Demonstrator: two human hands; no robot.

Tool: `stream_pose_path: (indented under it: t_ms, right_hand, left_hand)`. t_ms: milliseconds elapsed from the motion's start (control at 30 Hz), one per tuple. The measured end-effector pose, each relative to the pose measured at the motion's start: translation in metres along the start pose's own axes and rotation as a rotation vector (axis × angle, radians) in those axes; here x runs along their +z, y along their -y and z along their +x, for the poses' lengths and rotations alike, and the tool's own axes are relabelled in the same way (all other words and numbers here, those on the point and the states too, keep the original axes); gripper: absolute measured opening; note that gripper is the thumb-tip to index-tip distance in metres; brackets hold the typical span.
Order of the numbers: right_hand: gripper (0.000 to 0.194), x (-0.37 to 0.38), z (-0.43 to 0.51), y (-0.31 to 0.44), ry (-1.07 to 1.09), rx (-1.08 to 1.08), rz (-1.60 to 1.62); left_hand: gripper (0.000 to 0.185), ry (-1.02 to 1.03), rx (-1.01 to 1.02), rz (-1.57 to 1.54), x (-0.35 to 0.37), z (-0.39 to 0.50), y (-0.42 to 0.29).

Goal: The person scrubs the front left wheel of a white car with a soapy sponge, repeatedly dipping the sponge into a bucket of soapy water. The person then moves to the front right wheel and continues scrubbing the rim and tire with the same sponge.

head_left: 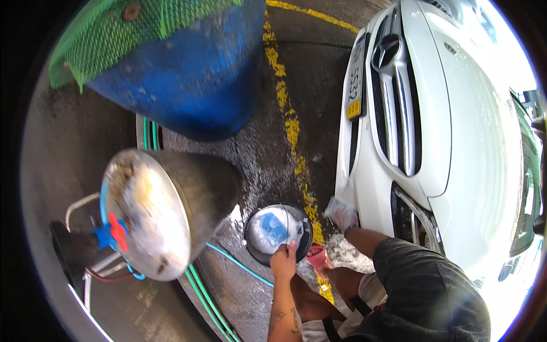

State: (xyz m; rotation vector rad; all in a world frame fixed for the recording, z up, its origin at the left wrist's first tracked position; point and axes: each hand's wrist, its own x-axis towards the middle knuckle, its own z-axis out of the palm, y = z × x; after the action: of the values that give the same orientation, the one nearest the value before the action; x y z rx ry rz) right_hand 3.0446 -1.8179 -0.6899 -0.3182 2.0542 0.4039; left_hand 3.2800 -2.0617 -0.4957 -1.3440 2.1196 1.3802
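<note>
My left hand (283,258) grips the thin wire handle of a round black bucket (307,239) on the wet ground. White suds (261,246) fill the bucket, with a blue sponge (274,228) on top of them. To the right, my right hand (347,221) holds a pale, soapy cloth (336,208) at the lower corner of a white car's front bumper (371,205). The cloth is blurred, and it partly covers my fingers. Just above my right forearm are the car's headlight (412,218) and chrome grille (397,124).
A metal drum (205,184) with a red-handled valve (117,231) stands at left. Behind it is a large blue barrel (183,81) under green netting (119,38). Green hoses (209,295) and a light-blue hose (239,263) cross the ground. My foot wears a red shoe (317,255) beside the bucket.
</note>
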Motion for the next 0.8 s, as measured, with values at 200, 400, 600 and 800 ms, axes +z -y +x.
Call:
stream_pose_path:
  t_ms: [200,400,600,800]
  right_hand:
    - [0.071,-0.157,0.071,0.078,-0.224,0.217,0.189]
    - [0.076,-0.28,0.145,0.109,-0.2,0.405,0.333]
    - [0.068,-0.436,0.216,0.112,-0.159,0.343,0.677]
    - [0.059,-0.539,0.274,0.098,-0.063,0.191,0.38]
  left_hand:
    - [0.055,0.036,0.131,-0.157,-0.05,0.11,-0.114]
    - [0.062,0.183,0.076,-0.224,-0.079,0.255,-0.24]
    - [0.066,0.2,-0.152,-0.695,-0.093,0.381,-0.354]
    - [0.071,0.186,-0.215,-0.841,-0.071,0.452,-0.429]
